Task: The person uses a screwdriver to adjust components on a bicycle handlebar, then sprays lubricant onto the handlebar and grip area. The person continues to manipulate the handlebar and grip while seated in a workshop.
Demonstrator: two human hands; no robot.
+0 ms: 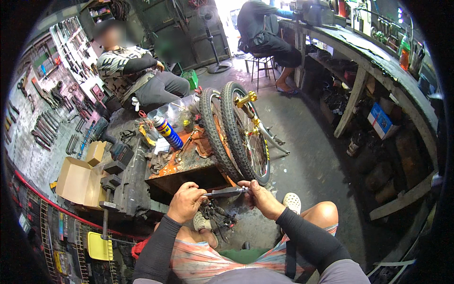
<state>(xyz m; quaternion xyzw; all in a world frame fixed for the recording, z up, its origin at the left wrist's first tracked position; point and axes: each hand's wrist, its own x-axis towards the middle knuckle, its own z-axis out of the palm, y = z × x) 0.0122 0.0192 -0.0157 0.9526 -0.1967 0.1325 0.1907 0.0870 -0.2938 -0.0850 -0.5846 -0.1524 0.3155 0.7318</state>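
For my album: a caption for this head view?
Both hands, left and right, grip a dark tool beside a bicycle wheel.

open cardboard box [78, 182], blue spray can [168, 133]

Count of items around the grip, head view.

Hands: 2, left hand [186, 202] and right hand [261, 198], sharing 1 dark tool [226, 192] between them. Just ahead of the grip: 2 bicycle wheels [236, 135] side by side. Ahead-left on the worktop [179, 166]: 1 blue-and-yellow spray can [168, 132]. Far left: 2 cardboard boxes [80, 182]. Beyond: 2 other seated people [137, 75], 1 stool [263, 66].
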